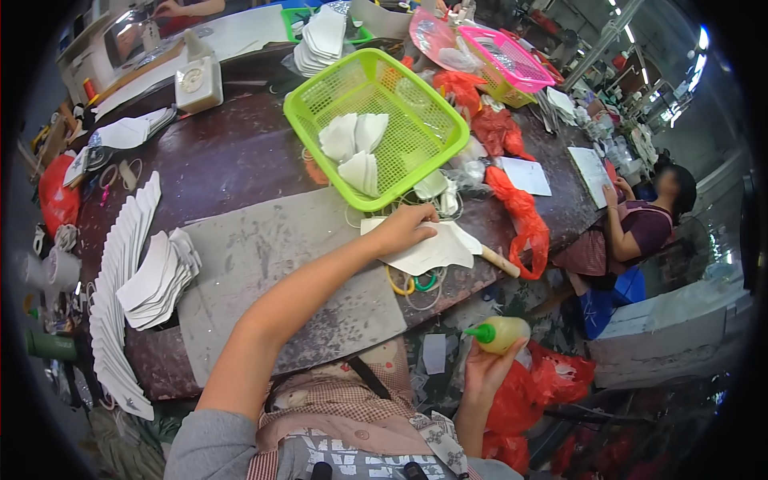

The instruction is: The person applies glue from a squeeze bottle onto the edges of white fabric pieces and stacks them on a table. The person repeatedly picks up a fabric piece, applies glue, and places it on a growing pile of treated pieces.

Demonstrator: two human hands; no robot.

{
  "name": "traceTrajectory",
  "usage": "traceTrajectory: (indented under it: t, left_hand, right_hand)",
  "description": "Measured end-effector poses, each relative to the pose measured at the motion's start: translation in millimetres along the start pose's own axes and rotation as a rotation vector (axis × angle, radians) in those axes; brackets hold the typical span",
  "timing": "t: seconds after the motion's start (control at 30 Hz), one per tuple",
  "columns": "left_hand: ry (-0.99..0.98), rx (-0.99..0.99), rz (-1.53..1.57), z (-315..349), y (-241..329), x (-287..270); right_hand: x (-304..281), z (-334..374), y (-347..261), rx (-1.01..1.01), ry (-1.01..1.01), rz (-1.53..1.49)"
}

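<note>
My left hand (406, 230) reaches across the table, its fingers closed on white cut pieces (436, 250) of fabric or card at the table's front edge. My right hand (486, 370) is wrapped round a squeeze bottle (506, 334) with a green nozzle and pale yellow contents. The bottle is tilted, its nozzle pointing left, off the table's edge. Just beyond my left hand stands a lime green basket (292, 120) with several white pieces (358, 144) in it. A pale rod (501, 262) sticks out beside the pieces under my left hand.
A grey board (264, 232) lies on the dark table (224, 152). Fanned white pieces (120, 312) and a stack (160, 280) sit at the left. Red plastic bags (524, 224) lie at the right. A pink basket (508, 56) stands farther back. Another person (640, 224) works at the far right.
</note>
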State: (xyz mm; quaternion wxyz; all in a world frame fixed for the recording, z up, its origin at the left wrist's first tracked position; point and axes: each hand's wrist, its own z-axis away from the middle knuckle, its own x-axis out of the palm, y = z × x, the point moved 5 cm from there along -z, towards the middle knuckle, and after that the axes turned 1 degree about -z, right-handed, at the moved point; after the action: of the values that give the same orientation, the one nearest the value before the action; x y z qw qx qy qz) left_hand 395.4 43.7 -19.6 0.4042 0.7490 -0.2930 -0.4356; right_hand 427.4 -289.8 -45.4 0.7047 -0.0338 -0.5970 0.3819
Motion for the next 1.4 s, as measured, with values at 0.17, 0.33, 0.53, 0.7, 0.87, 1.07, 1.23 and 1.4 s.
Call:
traceTrajectory:
  t: [0.17, 0.33, 0.53, 0.7, 0.87, 1.07, 1.23, 1.4]
  left_hand:
    - [0.022, -0.025, 0.038, 3, -3, -4]
    - [0.081, 0.25, -0.237, 89, 71, -47]
    - [0.702, -0.217, -0.944, 316, 130, -220]
    - [0.807, -0.655, -0.857, 421, 40, -287]
    - [0.587, -0.805, -0.766, 427, 4, -297]
    - [0.702, -0.705, -1.07, 409, 43, -290]
    - [0.92, -0.37, -0.904, 399, 74, -292]
    - [0.476, -0.312, -0.492, 332, 162, -249]
  right_hand:
    - [-2, -3, 10, 0.058, -0.026, 0.018]
    - [10, -8, 44, 0.166, -0.104, 0.054]
    - [61, 14, 134, 0.345, -0.275, 0.159]
    - [89, 32, 202, 0.431, -0.458, 0.317]
    - [89, 30, 210, 0.388, -0.457, 0.285]
    - [88, 30, 207, 0.423, -0.415, 0.217]
    - [97, 34, 201, 0.441, -0.458, 0.231]
    - [97, 23, 184, 0.516, -0.359, 0.159]
